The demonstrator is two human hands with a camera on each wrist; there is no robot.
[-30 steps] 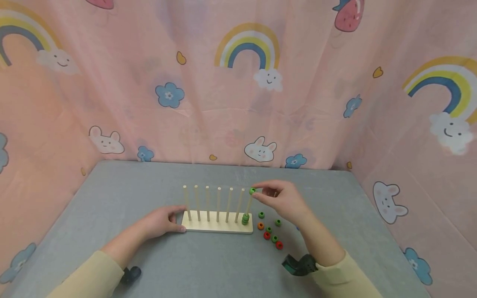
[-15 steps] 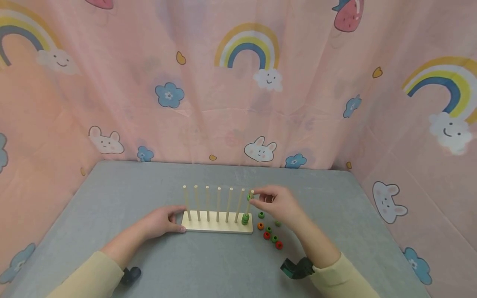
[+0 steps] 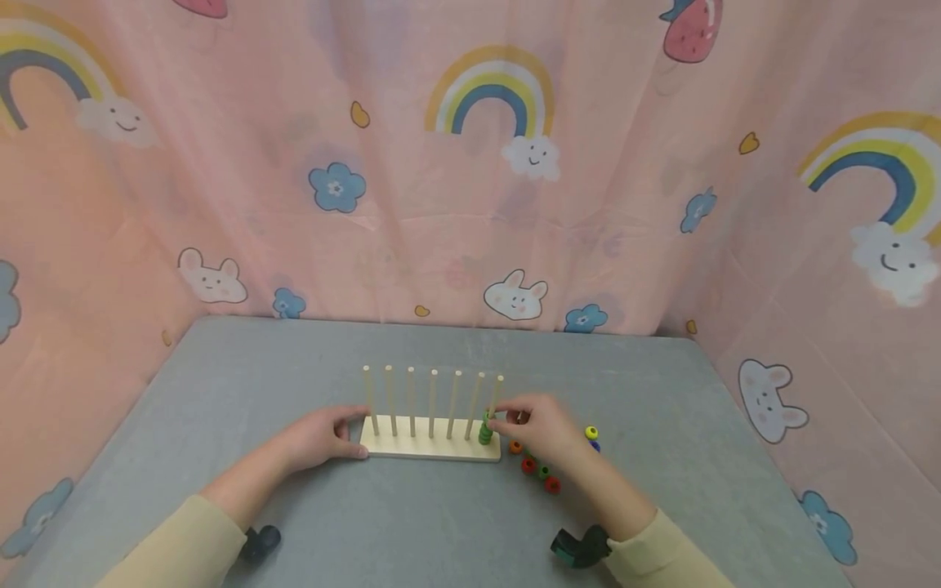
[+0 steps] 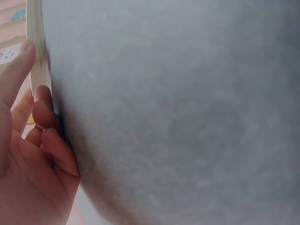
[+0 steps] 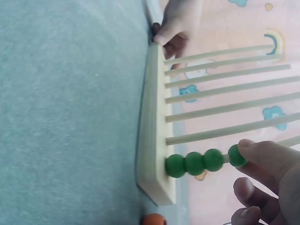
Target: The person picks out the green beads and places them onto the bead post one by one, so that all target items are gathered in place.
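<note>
A pale wooden peg board point(image 3: 419, 446) with a row of upright pegs stands on the table. My left hand point(image 3: 319, 438) grips the left end of its base between thumb and fingers; the left wrist view shows that end close up. At the other end, my right hand point(image 3: 546, 426) pinches a green bead point(image 5: 237, 155) threaded on the rightmost peg. Below it on the same peg sit three green beads point(image 5: 194, 163), with a small gap between them and the pinched one. The other pegs bear no beads.
Loose beads lie right of the board, partly under my right hand: an orange bead point(image 3: 516, 447), a red bead point(image 3: 553, 485), a green bead point(image 3: 544, 472) and others. A yellow bead point(image 3: 591, 432) and a blue bead point(image 3: 595, 447) lie beyond my wrist. A patterned pink curtain point(image 3: 470, 245) surrounds the grey table point(image 3: 397, 523).
My right hand has brought the green bead from the tip of the rightmost peg down along it, close to the stacked beads. The left hand has stayed on the board's end.
</note>
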